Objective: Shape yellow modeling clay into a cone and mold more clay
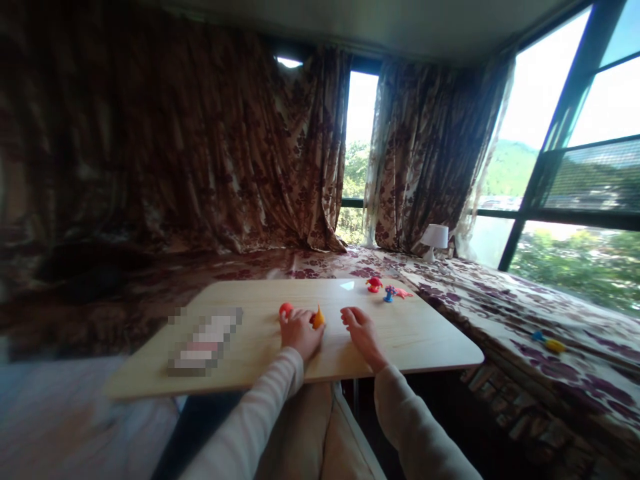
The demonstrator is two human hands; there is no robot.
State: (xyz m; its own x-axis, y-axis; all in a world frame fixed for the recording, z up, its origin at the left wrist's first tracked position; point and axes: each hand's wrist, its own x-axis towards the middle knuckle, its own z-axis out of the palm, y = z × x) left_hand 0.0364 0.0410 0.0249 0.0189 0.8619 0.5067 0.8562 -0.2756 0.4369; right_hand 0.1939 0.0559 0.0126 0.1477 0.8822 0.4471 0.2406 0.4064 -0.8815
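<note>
Head view: a person's two bare hands were apart over a pale wood table [255, 293]. L hand [301, 333] rested palm-down, fingers curved, touching a round red toy [285, 309] on its L side & a yellow-orange pointed toy [319, 319] on its R side; can't tell if it gripped either. Both toys were near the tabletop's mid. R hand [363, 333] was empty, fingers loosely bent, thumb side toward L hand. At the far R part of the table: a red toy figure [374, 285], a blue one w/ a multicolored top [389, 294] & a flat pinkish-red toy [403, 293]. A pixelated rectangle [205, 341] lay L. Beyond: floral curtains [225, 167], white lamp [436, 237].
</note>
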